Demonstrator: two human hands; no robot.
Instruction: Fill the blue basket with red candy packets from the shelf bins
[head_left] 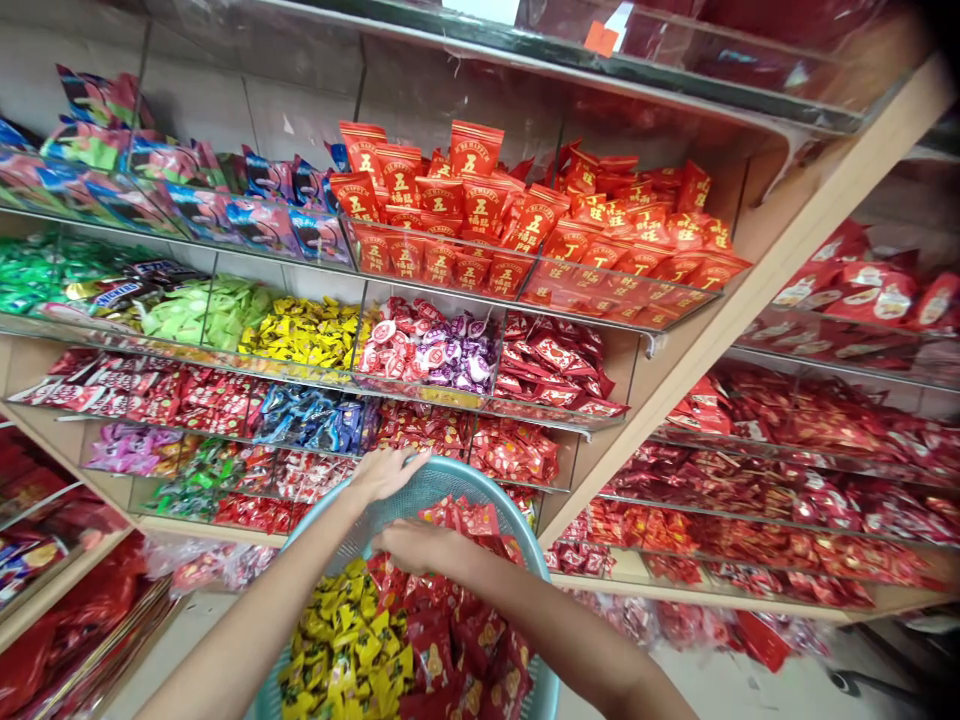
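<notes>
A teal mesh basket (529,515) stands low in the middle of the head view. Yellow-wrapped candies (349,640) fill its left side and red packets (465,650) its right side. My left hand (386,475) lies on the basket's far rim, fingers stretched toward the right. Inside the basket, over the red packets, my right hand (412,545) is closed, its fingers curled and pointing left. What it holds, if anything, is hidden.
Ahead rise tilted candy shelves with clear front panels, holding red packets (480,200), yellow candies (307,335) and blue-pink packets (225,215). A wooden divider (720,330) runs diagonally at the right, with more red-packet shelves beyond. Plastic bags (210,565) lie below the shelves.
</notes>
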